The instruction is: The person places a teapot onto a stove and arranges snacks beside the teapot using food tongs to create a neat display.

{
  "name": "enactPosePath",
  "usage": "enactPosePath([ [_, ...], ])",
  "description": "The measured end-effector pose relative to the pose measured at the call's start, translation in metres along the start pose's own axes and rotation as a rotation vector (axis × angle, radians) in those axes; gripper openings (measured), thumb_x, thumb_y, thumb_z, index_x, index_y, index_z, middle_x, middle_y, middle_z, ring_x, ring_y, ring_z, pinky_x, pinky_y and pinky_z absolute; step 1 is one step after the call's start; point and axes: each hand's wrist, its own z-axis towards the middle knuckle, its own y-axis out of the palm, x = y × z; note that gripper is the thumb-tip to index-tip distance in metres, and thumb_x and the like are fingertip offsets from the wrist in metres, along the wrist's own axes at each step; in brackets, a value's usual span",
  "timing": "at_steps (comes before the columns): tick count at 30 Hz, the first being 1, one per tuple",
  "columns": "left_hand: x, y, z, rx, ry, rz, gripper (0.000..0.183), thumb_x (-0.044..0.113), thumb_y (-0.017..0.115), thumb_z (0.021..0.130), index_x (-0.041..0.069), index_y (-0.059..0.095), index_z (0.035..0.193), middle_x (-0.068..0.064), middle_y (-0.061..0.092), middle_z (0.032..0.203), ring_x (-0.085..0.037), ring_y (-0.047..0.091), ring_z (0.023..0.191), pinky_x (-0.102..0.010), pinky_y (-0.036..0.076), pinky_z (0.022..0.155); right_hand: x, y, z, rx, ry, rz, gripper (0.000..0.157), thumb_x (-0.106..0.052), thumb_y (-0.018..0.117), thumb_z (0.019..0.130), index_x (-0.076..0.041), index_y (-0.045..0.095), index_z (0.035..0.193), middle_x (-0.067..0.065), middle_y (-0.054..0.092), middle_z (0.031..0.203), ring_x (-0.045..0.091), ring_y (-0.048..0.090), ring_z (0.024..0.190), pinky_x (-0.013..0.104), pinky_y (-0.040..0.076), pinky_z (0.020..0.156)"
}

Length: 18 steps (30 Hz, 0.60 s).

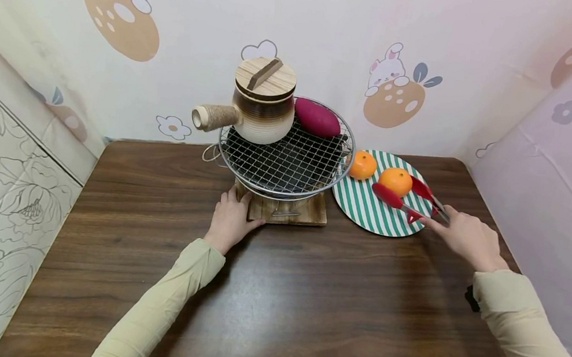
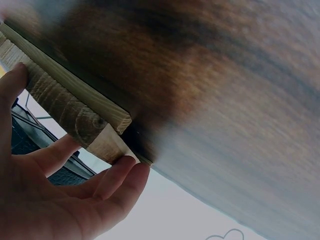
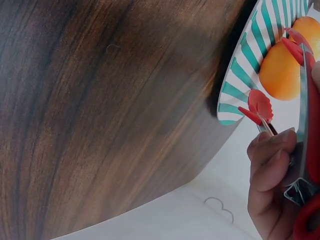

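Note:
My left hand [image 1: 229, 219] grips a wooden board [image 1: 295, 211] at its left side, thumb near the front corner. In the left wrist view the fingers curl along the board's edge [image 2: 75, 110]. My right hand [image 1: 468, 237] holds red-tipped metal tongs [image 1: 389, 195], spread on either side of a tangerine [image 1: 395, 180]. That tangerine sits on a round green-and-white striped plate [image 1: 367, 204]. Another tangerine [image 1: 362, 165] lies farther left on it. In the right wrist view the red tong heads [image 3: 260, 104] stand close to the fruit.
Above the board stands a round grill with a wire rack [image 1: 287, 164]. On the rack are a lidded clay pot [image 1: 263, 115], its rope-wrapped handle [image 1: 216, 117] pointing left, and a purple sweet potato [image 1: 317, 118]. A patterned curtain [image 1: 322, 31] hangs behind the wooden table [image 1: 314, 304].

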Motion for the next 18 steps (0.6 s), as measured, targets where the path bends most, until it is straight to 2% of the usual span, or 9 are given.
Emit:
enactPosePath([
  [6,0.0002,-0.0008,-0.0006,-0.008,-0.004,-0.004,0.078,0.054,0.072,0.079,0.005,0.054,0.136,-0.033,0.046,0.136,-0.045,0.05,0.117,-0.051,0.051,0.086,-0.0013,-0.0016,-0.0001,-0.003,0.01,-0.007,0.095,-0.076,0.034,0.088,0.005,0.04,0.139,0.039,0.056,0.115,0.039,0.06,0.074,0.039,0.04,0.045],
  [13,-0.0004,0.0003,-0.0003,-0.005,-0.008,-0.006,0.078,0.054,0.072,0.078,0.005,0.054,0.136,-0.033,0.045,0.137,-0.045,0.05,0.117,-0.051,0.051,0.087,-0.0029,-0.0027,-0.003,0.013,0.009,-0.003,0.093,-0.074,0.034,0.089,0.004,0.041,0.138,0.035,0.06,0.105,0.031,0.056,0.066,0.038,0.038,0.044],
  [18,-0.0008,0.0013,-0.0002,-0.004,-0.005,0.003,0.078,0.055,0.072,0.078,0.006,0.054,0.136,-0.032,0.046,0.136,-0.045,0.051,0.116,-0.05,0.051,0.086,-0.0023,-0.0018,-0.0045,0.006,0.012,0.008,0.093,-0.075,0.033,0.089,0.004,0.039,0.14,0.035,0.06,0.106,0.03,0.055,0.065,0.037,0.038,0.044],
])
